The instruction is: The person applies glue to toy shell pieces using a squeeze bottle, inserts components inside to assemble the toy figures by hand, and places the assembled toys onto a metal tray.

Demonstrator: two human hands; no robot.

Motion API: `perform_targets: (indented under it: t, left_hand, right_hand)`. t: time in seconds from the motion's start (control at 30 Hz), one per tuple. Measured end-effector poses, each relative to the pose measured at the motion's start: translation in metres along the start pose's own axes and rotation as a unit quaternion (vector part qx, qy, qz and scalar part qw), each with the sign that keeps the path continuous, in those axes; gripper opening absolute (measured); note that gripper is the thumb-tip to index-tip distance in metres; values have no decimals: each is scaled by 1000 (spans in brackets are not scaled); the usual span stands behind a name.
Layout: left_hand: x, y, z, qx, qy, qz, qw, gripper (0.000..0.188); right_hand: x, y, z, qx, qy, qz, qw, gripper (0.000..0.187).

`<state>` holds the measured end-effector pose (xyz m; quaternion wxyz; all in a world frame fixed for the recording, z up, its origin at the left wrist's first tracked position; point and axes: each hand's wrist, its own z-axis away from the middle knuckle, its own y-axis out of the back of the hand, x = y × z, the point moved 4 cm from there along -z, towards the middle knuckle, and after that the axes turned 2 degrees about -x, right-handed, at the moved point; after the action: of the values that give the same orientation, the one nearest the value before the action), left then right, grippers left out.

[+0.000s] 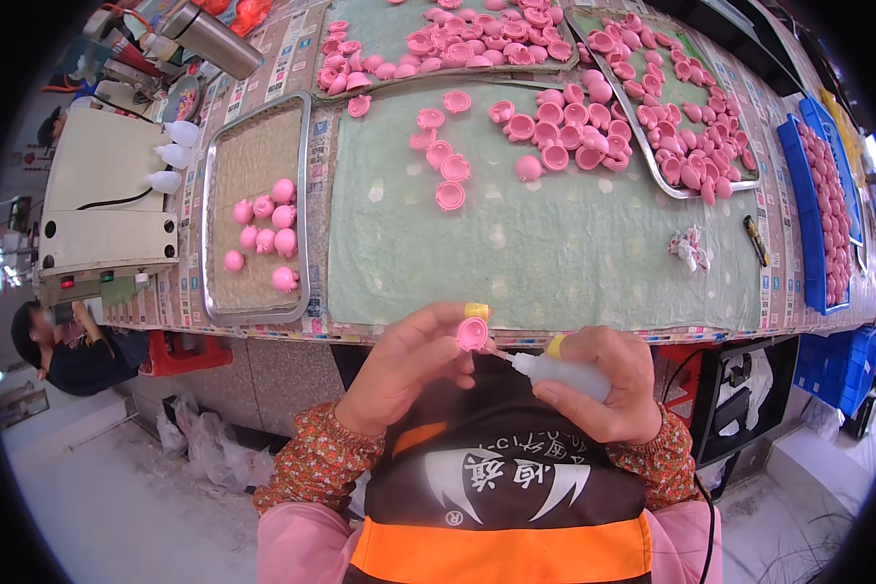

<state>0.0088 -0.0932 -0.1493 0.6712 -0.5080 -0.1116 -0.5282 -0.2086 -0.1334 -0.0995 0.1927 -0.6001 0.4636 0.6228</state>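
Observation:
Between the fingers of my left hand (404, 360) is a pink hollow half-shell (472, 334), its open side turned up toward me. My right hand (608, 380) grips a translucent squeeze bottle (572, 375), tilted so its thin nozzle points left at the shell. The nozzle tip is close to the shell's rim; whether they touch I cannot tell. Yellow finger covers show on both hands. Beyond my hands, on the green cloth (399, 263), lie a short row of pink half-shells (440, 153) and a larger heap of them (565, 131).
On the left, a metal tray (305, 209) holds several round pink pieces, beside a beige machine (107, 185) with white bulbs. More shells fill trays at the back (333, 92) and right (652, 175). A crumpled tissue (689, 249), a cutter knife (755, 241) and a blue bin (793, 185) lie rightward. A person (88, 346) sits far left.

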Motion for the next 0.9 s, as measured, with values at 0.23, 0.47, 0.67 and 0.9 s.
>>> perform_targets:
  t: [0.23, 0.47, 0.67, 0.9]
  left_hand:
    - [-1, -3, -3, -16, -5, 33, 999, 45]
    - [1, -8, -5, -30, -27, 84, 996, 50]
    - [5, -14, -12, -33, -49, 100, 993, 51]
    - [7, -7, -9, -14, -69, 107, 992, 52]
  right_hand:
    - [29, 35, 19, 234, -106, -164, 953, 47]
    - [66, 117, 33, 414, -9, -207, 887, 45]
    - [107, 147, 39, 479, -4, -58, 876, 43]
    - [117, 146, 34, 461, -38, 12, 887, 44]
